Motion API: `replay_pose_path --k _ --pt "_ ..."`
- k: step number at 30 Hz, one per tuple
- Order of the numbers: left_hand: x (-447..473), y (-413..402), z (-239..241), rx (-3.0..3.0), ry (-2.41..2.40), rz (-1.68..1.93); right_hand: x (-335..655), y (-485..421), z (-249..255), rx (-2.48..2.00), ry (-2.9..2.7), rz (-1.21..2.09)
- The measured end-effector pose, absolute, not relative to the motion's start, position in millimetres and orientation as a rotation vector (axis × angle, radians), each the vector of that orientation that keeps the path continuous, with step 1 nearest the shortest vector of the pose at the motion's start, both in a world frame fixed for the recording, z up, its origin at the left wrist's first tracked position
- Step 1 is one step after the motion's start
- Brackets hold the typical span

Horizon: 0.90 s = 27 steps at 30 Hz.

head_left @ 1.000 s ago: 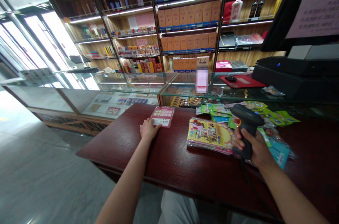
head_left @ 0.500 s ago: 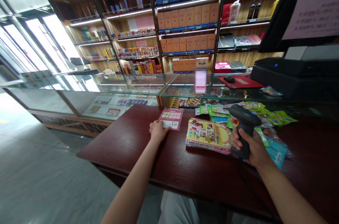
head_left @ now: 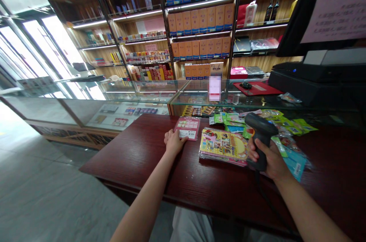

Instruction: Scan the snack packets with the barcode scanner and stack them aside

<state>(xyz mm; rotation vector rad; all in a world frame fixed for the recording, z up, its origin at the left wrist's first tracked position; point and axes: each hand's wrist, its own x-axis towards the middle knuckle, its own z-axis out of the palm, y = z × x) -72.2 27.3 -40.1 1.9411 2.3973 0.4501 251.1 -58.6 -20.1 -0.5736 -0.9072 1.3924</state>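
My left hand rests flat on the dark red wooden table, fingertips on the near edge of a pink packet with a white barcode label. My right hand is wrapped round the grip of a black barcode scanner, its head raised above the goods and its cable running down past my wrist. Between the hands lies a yellow printed pack on top of a flat stack. Behind it spreads a heap of green and blue sachets.
A glass display counter runs behind the table, with a black register unit and a red mat with a mouse on top. Lit shelves of orange boxes fill the back wall. Tiled floor lies to the left.
The pink packet and my left hand have slid to the right, closer to the yellow pack. The right hand keeps its hold on the scanner, nearly still.
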Motion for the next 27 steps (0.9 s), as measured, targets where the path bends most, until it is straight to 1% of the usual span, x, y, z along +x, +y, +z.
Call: replay_pose_path --k 4,6,8,11,13,16,20,25,27 --pt "-57 24 -30 2.082 2.327 0.651 252 -58 -20 -0.562 -0.887 1.392" --pt "-42 20 -19 2.288 2.107 0.774 253 -57 -19 -0.567 -0.888 1.386" --pt "-23 14 -8 2.522 1.759 0.806 253 -57 -18 -0.576 -0.89 1.377" --pt "2 0 1 2.805 1.258 0.606 252 -57 -17 -0.586 -0.885 1.36" --pt "13 -9 -2 2.934 1.08 0.413 252 -57 -16 -0.588 -0.885 1.349" --pt "18 -18 -14 3.031 1.06 0.222 254 -57 -16 -0.57 -0.878 1.344" --pt "10 -20 -22 3.034 1.1 0.176 257 -56 -15 -0.535 -0.872 1.336" --pt "-6 -23 3 2.861 0.974 0.158 258 -57 -14 -0.512 -0.862 1.322" --pt "-10 -24 16 2.773 1.005 0.17 259 -58 -13 -0.498 -0.862 1.329"
